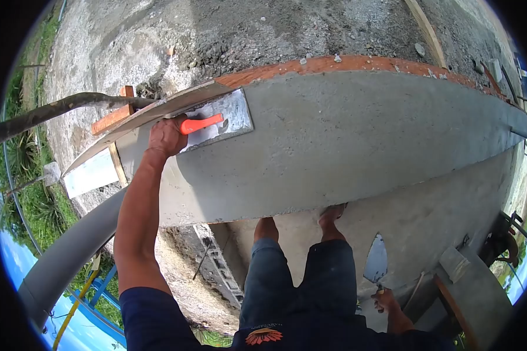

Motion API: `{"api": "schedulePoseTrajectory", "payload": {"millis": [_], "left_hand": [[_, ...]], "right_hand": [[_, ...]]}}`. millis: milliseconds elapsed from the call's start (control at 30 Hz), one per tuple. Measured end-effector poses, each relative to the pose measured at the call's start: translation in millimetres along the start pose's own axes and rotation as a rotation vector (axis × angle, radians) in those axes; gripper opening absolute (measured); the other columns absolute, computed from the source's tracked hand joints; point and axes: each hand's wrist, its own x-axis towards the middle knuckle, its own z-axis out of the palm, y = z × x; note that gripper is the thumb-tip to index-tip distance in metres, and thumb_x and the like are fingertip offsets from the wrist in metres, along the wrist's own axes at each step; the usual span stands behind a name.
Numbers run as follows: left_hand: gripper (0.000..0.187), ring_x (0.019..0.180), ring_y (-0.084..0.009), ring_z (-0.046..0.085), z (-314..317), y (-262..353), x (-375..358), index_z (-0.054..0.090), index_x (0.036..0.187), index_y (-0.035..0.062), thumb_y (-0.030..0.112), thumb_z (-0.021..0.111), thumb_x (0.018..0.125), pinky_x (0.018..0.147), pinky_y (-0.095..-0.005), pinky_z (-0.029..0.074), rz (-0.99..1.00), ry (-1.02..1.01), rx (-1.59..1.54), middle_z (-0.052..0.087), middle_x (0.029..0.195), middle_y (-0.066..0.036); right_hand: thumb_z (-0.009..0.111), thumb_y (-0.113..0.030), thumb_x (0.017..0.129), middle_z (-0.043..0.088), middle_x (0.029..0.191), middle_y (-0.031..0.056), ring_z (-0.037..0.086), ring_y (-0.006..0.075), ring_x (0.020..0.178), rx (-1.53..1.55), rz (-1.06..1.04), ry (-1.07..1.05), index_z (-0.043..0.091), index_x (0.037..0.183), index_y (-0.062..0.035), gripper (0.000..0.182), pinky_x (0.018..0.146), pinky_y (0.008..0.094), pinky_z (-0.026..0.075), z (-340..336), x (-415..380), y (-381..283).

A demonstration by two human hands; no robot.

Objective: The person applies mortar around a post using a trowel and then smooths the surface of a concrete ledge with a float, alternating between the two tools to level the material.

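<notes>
My left hand (168,137) is closed round the orange handle of a plastering trowel (237,114). Its flat metal blade lies against the smooth grey cement surface (334,128), close to a board (152,108) along the far edge. Low on the right, my right hand (385,300) grips a pointed trowel (376,260) by its handle, with the blade directed away from me, over the lower floor and apart from the cement surface. The fingers of the right hand show only in part.
A grey pipe (79,251) rises at the left, beside a wooden pole (64,108). An orange-brown timber edge (310,65) borders the cement's far side, with rough ground (263,29) beyond. Hollow blocks (219,263) are below left. A float (454,263) lies at the right.
</notes>
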Motion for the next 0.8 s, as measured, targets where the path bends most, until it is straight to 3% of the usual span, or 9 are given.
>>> {"api": "schedulePoseTrajectory", "payload": {"millis": [100, 233, 367, 467, 533, 600, 633, 700, 800], "left_hand": [[0.018, 0.096, -0.0397, 0.064, 9, 54, 10, 0.063, 0.096, 0.0131, 0.025, 0.055, 0.085, 0.085, -0.0486, 0.051, 0.140, -0.118, -0.211, 0.069, 0.098, -0.017], [0.020, 0.101, -0.0378, 0.064, 4, 117, -2, 0.064, 0.100, 0.0126, 0.020, 0.057, 0.083, 0.088, -0.0466, 0.051, 0.018, -0.130, -0.303, 0.069, 0.104, -0.016], [0.020, 0.095, -0.0391, 0.065, 22, 212, -41, 0.062, 0.099, 0.0100, 0.012, 0.054, 0.080, 0.083, -0.0484, 0.051, 0.305, -0.260, -0.292, 0.069, 0.097, -0.019], [0.018, 0.090, -0.0390, 0.066, 33, 232, -63, 0.061, 0.097, 0.0096, 0.011, 0.056, 0.079, 0.079, -0.0492, 0.051, 0.360, -0.219, -0.329, 0.069, 0.092, -0.019], [0.016, 0.088, -0.0392, 0.066, 40, 218, -82, 0.061, 0.095, 0.0095, 0.012, 0.056, 0.080, 0.077, -0.0494, 0.051, 0.439, -0.235, -0.328, 0.069, 0.089, -0.019], [0.011, 0.082, -0.0390, 0.066, 39, 174, -116, 0.059, 0.091, 0.0099, 0.012, 0.056, 0.080, 0.072, -0.0498, 0.051, 0.318, -0.146, -0.391, 0.068, 0.081, -0.018], [0.008, 0.075, -0.0400, 0.066, 49, 138, -124, 0.058, 0.089, 0.0113, 0.015, 0.056, 0.082, 0.069, -0.0505, 0.052, 0.240, -0.077, -0.377, 0.067, 0.076, -0.018], [0.012, 0.077, -0.0395, 0.067, 34, 57, -133, 0.059, 0.091, 0.0128, 0.021, 0.056, 0.084, 0.070, -0.0496, 0.052, 0.059, -0.068, -0.257, 0.068, 0.078, -0.016], [0.016, 0.081, -0.0418, 0.066, 29, -50, -113, 0.060, 0.092, 0.0115, 0.025, 0.059, 0.083, 0.073, -0.0503, 0.052, -0.021, 0.008, -0.114, 0.069, 0.083, -0.017]], "right_hand": [[0.069, -0.001, 0.079, 0.053, 0.058, 0.0095, 0.054, 0.0201, 0.044, 0.008, 0.005, -0.060, 0.049, 0.077, -0.0049, 0.021, 0.039, 0.0363, 0.043, 38, -2, -2], [0.070, -0.002, 0.077, 0.053, 0.059, 0.0078, 0.051, 0.0168, 0.044, 0.137, -0.052, -0.109, 0.051, 0.078, -0.0053, 0.020, 0.038, 0.0324, 0.038, 64, -5, -7], [0.070, -0.002, 0.079, 0.049, 0.057, 0.0056, 0.049, 0.0159, 0.042, 0.195, -0.077, -0.118, 0.049, 0.078, -0.0057, 0.021, 0.038, 0.0334, 0.038, 62, -22, -15], [0.070, -0.002, 0.078, 0.052, 0.059, 0.0064, 0.053, 0.0176, 0.045, 0.144, -0.158, -0.051, 0.049, 0.079, -0.0053, 0.021, 0.040, 0.0347, 0.043, 50, -27, -3], [0.071, -0.002, 0.077, 0.053, 0.060, 0.0070, 0.052, 0.0175, 0.046, 0.121, -0.150, -0.019, 0.052, 0.083, -0.0051, 0.020, 0.042, 0.0344, 0.045, 36, -28, 5], [0.071, -0.002, 0.077, 0.054, 0.061, 0.0073, 0.053, 0.0179, 0.046, 0.100, -0.126, 0.002, 0.052, 0.083, -0.0045, 0.020, 0.042, 0.0350, 0.046, 28, -27, 11], [0.071, -0.002, 0.077, 0.054, 0.061, 0.0075, 0.053, 0.0181, 0.046, 0.094, -0.112, 0.019, 0.052, 0.083, -0.0042, 0.020, 0.042, 0.0353, 0.046, 24, -28, 11], [0.071, -0.001, 0.078, 0.055, 0.061, 0.0080, 0.054, 0.0186, 0.047, 0.063, -0.097, 0.012, 0.052, 0.083, -0.0035, 0.021, 0.042, 0.0365, 0.047, 23, -24, 10], [0.072, -0.002, 0.078, 0.055, 0.061, 0.0090, 0.055, 0.0196, 0.047, -0.002, -0.076, -0.006, 0.052, 0.083, -0.0032, 0.020, 0.043, 0.0371, 0.048, 21, -16, 12]]}}
